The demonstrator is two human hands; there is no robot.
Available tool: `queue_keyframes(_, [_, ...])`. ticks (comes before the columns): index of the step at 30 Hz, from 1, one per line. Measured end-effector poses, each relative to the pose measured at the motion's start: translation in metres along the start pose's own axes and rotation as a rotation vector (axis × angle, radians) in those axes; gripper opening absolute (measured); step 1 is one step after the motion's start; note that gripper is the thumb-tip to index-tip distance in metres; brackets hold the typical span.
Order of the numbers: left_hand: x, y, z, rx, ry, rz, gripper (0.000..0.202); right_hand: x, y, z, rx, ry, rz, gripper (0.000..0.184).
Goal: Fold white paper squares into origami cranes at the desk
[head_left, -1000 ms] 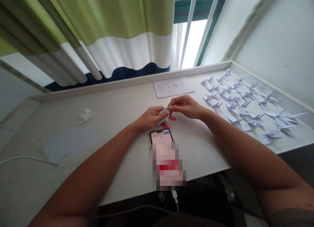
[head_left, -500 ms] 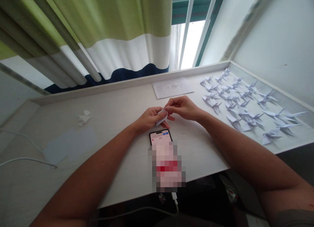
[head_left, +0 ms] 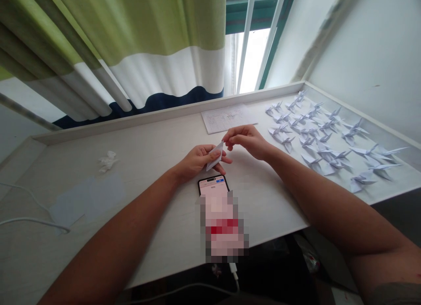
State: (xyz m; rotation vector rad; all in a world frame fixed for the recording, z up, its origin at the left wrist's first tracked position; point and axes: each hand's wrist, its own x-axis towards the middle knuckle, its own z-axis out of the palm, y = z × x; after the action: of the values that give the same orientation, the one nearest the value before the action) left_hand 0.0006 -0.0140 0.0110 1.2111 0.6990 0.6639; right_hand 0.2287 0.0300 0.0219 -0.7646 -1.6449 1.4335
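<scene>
Over the middle of the white desk (head_left: 154,151), both my hands work a small folded piece of white paper (head_left: 214,156). My left hand (head_left: 197,161) is closed round its lower part, thumb on top. My right hand (head_left: 246,140) pinches the paper's upper tip with fingers pressed together. A phone (head_left: 217,210) lies flat on the desk just below my hands, a cable plugged into its near end.
Several folded white paper cranes (head_left: 324,138) cover the right side of the desk. A printed sheet (head_left: 227,117) lies at the back edge. A crumpled scrap (head_left: 107,160), pale paper sheets (head_left: 87,199) and a white cable (head_left: 29,219) are at the left. Curtain and window stand behind.
The paper now sticks out longer and more upright between my hands, and my right hand has shifted slightly up to its tip. The view drifted a little.
</scene>
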Motion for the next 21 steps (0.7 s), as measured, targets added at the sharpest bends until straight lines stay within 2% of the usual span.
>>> queue_keyframes(2, [0.0003,0.0002,-0.001,-0.019,-0.015,0.007,0.045,-0.0019,-0.0008,0.0028,-0.006,-0.058,0.015,0.009])
queue_keyframes(6, [0.0007,0.0011,-0.0018,-0.043,-0.032,0.009,0.044,-0.0035,-0.0024,0.0072,0.002,-0.084,0.027,0.005])
queue_keyframes(12, [0.0008,0.001,0.0009,-0.02,-0.016,0.014,0.046,-0.0029,-0.0007,0.0093,-0.004,-0.097,0.02,0.015])
queue_keyframes(21, [0.0026,-0.0011,0.0033,0.037,-0.022,0.007,0.049,-0.0019,0.0022,0.007,-0.072,-0.078,-0.016,0.014])
